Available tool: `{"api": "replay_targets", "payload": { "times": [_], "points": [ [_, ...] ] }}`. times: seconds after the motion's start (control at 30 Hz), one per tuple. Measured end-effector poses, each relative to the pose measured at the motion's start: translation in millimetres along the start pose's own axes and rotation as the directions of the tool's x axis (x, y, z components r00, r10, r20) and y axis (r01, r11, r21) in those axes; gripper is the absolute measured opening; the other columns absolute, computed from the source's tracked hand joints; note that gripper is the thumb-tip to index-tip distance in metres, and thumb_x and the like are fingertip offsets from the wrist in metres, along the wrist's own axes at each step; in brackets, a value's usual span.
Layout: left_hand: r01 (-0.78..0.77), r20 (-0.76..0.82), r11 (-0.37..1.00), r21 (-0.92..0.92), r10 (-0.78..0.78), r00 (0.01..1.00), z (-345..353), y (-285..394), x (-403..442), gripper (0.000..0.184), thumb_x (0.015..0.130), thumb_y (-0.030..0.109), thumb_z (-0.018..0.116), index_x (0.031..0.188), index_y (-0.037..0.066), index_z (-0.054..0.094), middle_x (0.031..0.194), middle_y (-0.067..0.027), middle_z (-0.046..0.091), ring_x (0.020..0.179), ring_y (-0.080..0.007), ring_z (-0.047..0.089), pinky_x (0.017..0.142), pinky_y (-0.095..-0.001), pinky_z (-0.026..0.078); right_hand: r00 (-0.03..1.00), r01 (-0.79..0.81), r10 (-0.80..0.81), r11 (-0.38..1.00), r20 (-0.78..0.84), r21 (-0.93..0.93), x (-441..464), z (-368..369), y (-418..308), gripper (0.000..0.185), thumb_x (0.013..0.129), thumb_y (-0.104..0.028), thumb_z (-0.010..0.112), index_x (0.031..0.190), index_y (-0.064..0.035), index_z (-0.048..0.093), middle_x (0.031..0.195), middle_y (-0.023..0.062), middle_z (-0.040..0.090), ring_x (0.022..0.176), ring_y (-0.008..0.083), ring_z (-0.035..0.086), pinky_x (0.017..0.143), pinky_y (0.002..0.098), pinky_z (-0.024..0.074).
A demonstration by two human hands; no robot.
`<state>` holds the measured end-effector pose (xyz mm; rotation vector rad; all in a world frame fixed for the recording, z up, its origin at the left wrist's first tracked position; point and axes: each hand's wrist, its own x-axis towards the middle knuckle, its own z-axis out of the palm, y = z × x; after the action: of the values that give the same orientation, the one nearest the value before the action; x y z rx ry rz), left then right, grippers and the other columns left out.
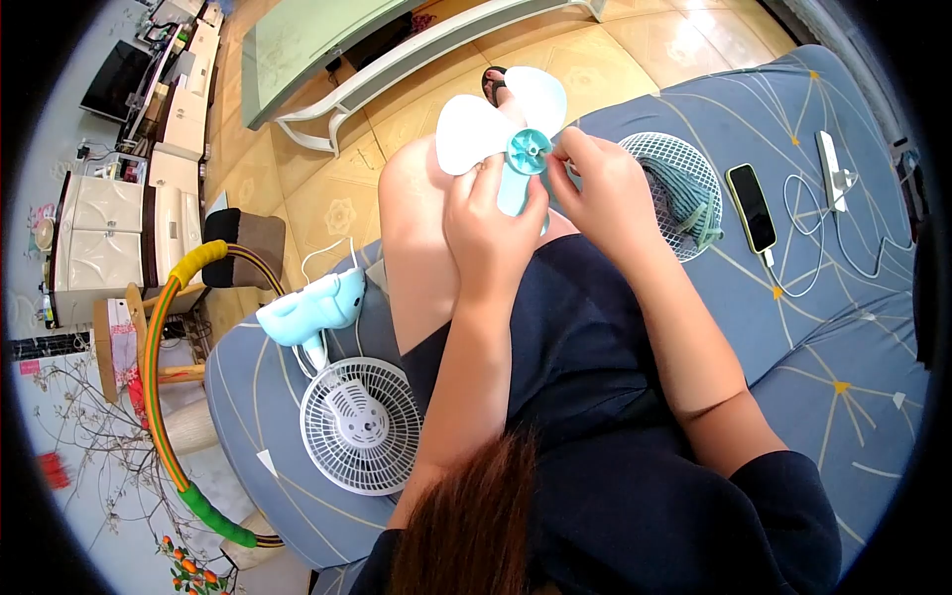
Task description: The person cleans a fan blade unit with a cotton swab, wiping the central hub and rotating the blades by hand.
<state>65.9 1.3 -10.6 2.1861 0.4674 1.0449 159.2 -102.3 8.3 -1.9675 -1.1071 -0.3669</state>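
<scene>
My left hand [486, 218] is closed round the lower part of a fan blade [474, 137], holding it above my knees. Two of its vanes look white in the light, and the lower one looks pale blue. The teal hub [530, 152] faces up towards me. Close to the hub's right side, my right hand [600, 178] is closed with fingertips pinched together; what they hold, if anything, is hidden. On my left lies a light blue fan body [317, 305] with a white round rear grille [361, 426]. A white round front grille [709, 169] with a striped cloth [679, 193] in it rests on my right.
I sit on a blue patterned sofa [615, 117]. A phone [751, 208] on a cable and a white power strip [831, 171] lie far right. A hula hoop [156, 397] leans at the left. A pale table [312, 45] stands ahead on the tiled floor.
</scene>
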Motion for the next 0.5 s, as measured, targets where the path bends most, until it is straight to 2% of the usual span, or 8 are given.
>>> {"api": "replay_targets", "payload": {
  "times": [0.37, 0.5],
  "points": [
    [0.014, 0.003, 0.998, 0.057, -0.014, 1.0, 4.4, -4.9, -3.0, 0.036, 0.076, 0.007, 0.075, 0.108, -0.006, 0.066, 0.1, -0.0193, 0.067, 0.094, -0.0315, 0.065, 0.083, -0.0376, 0.05, 0.997, -0.043, 0.04, 0.999, -0.072, -0.033, 1.0, -3.1, -5.1, 0.017, 0.079, -0.007, 0.067, 0.079, -0.0027, 0.051, 0.066, 0.0156, 0.058, 0.063, 0.0355, 0.061, 0.057, 0.0445, 0.0486],
    [0.062, 0.011, 0.997, 0.049, -0.062, 0.998, -0.3, -2.7, -0.4, 0.037, 0.076, 0.007, 0.075, 0.108, -0.007, 0.066, 0.102, -0.0196, 0.067, 0.095, -0.0313, 0.065, 0.083, -0.0375, 0.05, 0.989, -0.147, 0.147, 0.989, -0.012, -0.004, 3.0, -14.2, -11.5, 0.016, 0.083, -0.01, 0.069, 0.085, -0.0026, 0.055, 0.074, 0.0163, 0.063, 0.068, 0.0331, 0.065, 0.061, 0.0387, 0.0515]
  ]
}}
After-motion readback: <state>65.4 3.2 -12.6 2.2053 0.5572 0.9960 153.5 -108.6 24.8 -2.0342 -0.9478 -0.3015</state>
